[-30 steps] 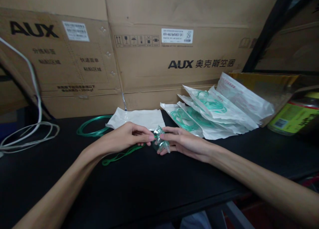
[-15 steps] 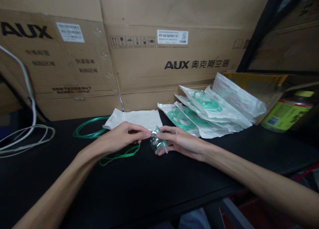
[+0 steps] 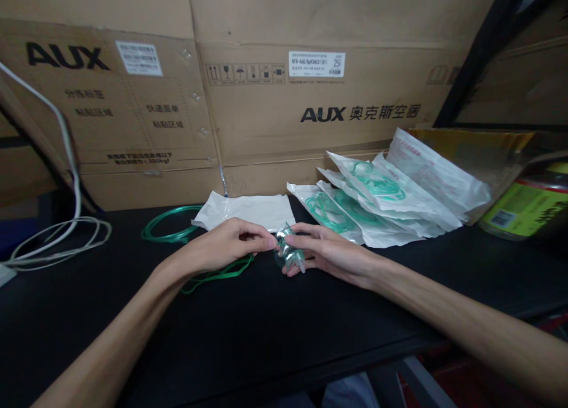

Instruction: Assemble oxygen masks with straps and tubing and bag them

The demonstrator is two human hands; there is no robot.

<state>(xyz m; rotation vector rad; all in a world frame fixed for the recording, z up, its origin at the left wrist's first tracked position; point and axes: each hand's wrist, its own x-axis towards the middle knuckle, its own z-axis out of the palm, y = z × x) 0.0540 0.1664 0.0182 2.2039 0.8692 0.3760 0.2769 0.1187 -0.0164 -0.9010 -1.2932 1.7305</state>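
Note:
A small clear plastic mask [image 3: 289,253] with green tint lies on the black table [image 3: 275,331], held between both hands. My left hand [image 3: 231,245] pinches its left edge with fingers closed. My right hand [image 3: 326,253] grips its right side, fingers curled round it. A flat green strap [image 3: 217,273] trails from the mask under my left hand. A coil of green tubing [image 3: 171,224] lies behind, next to an empty white pouch [image 3: 248,211].
Several sealed white pouches [image 3: 381,201] with green tubing inside are stacked at the back right. Large AUX cardboard boxes [image 3: 266,100] form a wall behind. White cables [image 3: 57,242] lie at the left. A green-labelled jar [image 3: 528,204] stands at the far right.
The hands stay on the mask with hardly any movement; only the view has shifted slightly.

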